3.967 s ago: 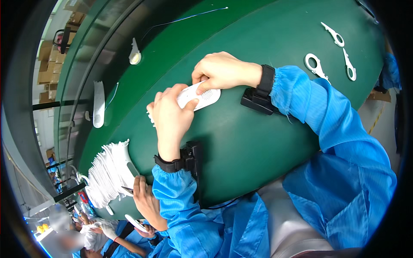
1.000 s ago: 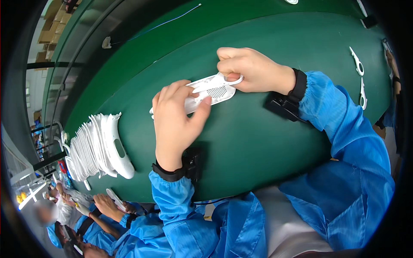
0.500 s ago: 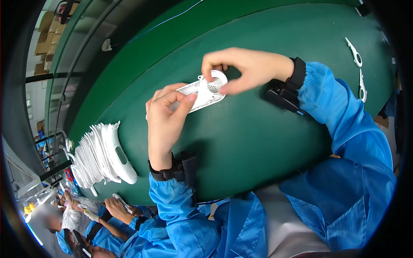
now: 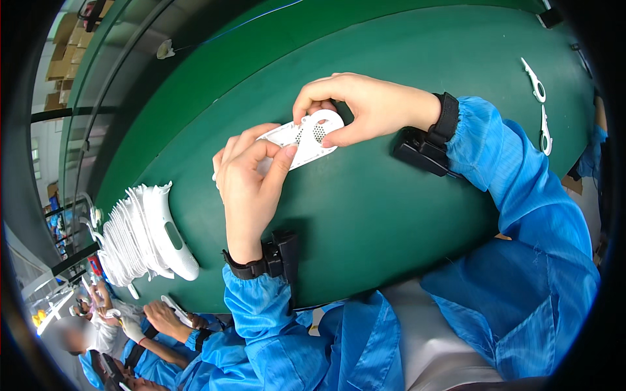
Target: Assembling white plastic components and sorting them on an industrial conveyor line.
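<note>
I have the white shell (image 4: 279, 135) over the worktop (image 4: 391, 234), my left hand (image 4: 251, 176) gripping its left end, my right hand (image 4: 362, 107) pinching the ring piece (image 4: 329, 116), best aligned squarely before I press, over its right end, with the stacked shells (image 4: 145, 231) well to the shell's left.

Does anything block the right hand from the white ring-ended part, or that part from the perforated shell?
Nothing visible does. The right hand is at the white ring-ended part, which lies over the perforated shell, with holes showing through it. The left hand partly hides the shell's other end.
</note>
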### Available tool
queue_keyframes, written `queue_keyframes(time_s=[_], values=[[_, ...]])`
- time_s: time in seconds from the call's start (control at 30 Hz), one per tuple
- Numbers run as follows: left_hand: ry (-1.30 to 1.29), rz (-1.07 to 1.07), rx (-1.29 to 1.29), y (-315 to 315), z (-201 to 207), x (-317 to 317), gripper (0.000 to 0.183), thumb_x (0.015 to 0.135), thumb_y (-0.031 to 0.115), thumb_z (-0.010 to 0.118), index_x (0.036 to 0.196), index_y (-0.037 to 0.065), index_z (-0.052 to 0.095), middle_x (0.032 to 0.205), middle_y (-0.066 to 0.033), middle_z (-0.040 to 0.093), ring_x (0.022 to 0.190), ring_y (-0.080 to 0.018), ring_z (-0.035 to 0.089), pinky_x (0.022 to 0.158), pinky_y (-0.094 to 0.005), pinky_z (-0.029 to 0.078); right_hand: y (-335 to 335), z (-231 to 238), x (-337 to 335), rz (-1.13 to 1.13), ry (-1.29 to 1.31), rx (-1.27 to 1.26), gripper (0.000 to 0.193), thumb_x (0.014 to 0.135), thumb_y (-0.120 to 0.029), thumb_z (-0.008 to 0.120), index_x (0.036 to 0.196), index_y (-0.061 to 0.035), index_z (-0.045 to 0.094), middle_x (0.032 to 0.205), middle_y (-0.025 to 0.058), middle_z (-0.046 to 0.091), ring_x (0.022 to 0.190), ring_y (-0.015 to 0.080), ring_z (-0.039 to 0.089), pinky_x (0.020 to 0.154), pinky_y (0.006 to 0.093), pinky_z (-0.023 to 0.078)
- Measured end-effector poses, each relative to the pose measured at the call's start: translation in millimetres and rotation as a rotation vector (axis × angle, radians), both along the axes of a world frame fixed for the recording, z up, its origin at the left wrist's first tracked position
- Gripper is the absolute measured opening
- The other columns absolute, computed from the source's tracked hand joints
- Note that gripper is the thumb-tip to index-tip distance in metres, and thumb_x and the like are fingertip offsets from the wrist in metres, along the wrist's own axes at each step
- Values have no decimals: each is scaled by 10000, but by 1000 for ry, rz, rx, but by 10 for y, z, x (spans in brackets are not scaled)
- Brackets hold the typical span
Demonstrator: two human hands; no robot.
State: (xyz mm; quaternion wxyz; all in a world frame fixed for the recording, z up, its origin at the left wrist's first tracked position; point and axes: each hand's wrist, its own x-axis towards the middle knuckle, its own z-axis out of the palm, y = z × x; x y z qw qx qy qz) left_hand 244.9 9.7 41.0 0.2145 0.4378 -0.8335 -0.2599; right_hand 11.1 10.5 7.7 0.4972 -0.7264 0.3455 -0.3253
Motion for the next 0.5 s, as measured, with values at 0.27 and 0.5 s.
queue_keyframes(time_s=[0.27, 0.5], values=[[42, 3, 30, -5, 10, 17, 192, 808, 187, 720, 708, 46, 636, 1026, -31, 685, 911, -224, 585, 866, -349, 367, 35, 39, 63, -64, 200, -223, 367, 723, -125, 725, 1069, -96, 605, 1003, 48, 576, 894, 225, 576, 771, 341, 439], [-60, -18, -14, 27, 71, -11, 279, 709, 189, 795, 842, 64, 585, 1047, -61, 653, 917, -246, 586, 869, -367, 368, 14, 129, 88, -55, 347, -169, 457, 705, -189, 737, 1117, -117, 552, 951, 38, 598, 910, 224, 587, 787, 363, 401]])
